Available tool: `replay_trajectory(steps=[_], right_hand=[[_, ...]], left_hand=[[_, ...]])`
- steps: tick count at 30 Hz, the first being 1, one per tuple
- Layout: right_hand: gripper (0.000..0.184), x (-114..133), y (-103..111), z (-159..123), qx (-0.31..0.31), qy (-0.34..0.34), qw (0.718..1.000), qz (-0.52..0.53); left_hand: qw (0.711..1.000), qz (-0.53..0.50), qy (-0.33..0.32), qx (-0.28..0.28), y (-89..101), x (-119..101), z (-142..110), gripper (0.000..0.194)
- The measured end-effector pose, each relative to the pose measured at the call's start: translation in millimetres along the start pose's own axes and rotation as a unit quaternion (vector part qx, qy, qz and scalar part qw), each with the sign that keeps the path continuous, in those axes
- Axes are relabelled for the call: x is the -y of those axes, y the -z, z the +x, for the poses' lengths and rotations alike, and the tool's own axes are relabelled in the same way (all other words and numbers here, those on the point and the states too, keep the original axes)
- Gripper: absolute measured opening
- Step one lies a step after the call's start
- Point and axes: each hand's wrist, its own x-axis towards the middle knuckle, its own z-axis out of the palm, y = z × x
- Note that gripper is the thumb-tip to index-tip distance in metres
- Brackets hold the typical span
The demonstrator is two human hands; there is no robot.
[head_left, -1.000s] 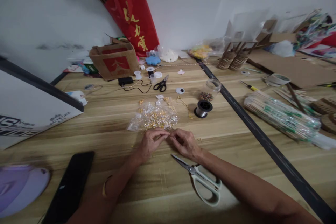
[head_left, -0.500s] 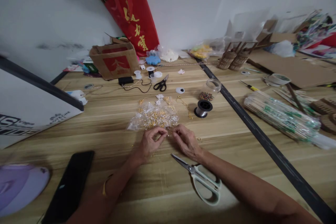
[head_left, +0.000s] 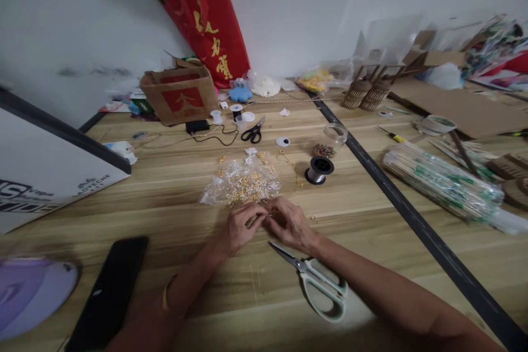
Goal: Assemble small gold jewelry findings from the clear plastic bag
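Note:
My left hand [head_left: 244,224] and my right hand [head_left: 292,223] meet fingertip to fingertip at the middle of the wooden table. Both are closed in a pinch, with a tiny thin piece between them that is too small to name. Just beyond the fingers lies a pile of small gold and silver jewellery findings [head_left: 247,182] on clear plastic bags. Below my right hand rest scissors with pale green handles [head_left: 317,283]. A gold chain [head_left: 291,164] and a black spool of clear line [head_left: 318,170] lie past the right hand.
Farther back are black-handled scissors [head_left: 253,131], a jar of beads [head_left: 330,142], a paper bag [head_left: 181,96] and a red bag [head_left: 212,27]. On the right lies a plastic-wrapped bundle of sticks [head_left: 443,179]. A black phone [head_left: 109,291] and a white box [head_left: 53,170] are at left.
Half a second ago the fingertips had come slightly apart; now they touch again. My left hand has shifted a little to the right. The things on the table have stayed put.

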Motion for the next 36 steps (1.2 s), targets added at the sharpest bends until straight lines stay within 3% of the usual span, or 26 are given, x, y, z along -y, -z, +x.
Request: replay_trajectory(steps=[13,36], right_hand=[[0.004,2.3,3.5,1.6,-0.014,-0.018,1.000,-0.004],[0.014,-1.3,5.1,1.3,0.018,-0.039,0.999,0.003]], left_hand=[[0.996,-0.028,0.076,-0.036,0.8,2.8,0.1,0.008],[0.995,-0.026,0.087,-0.027,-0.9,2.8,2.0,0.008]])
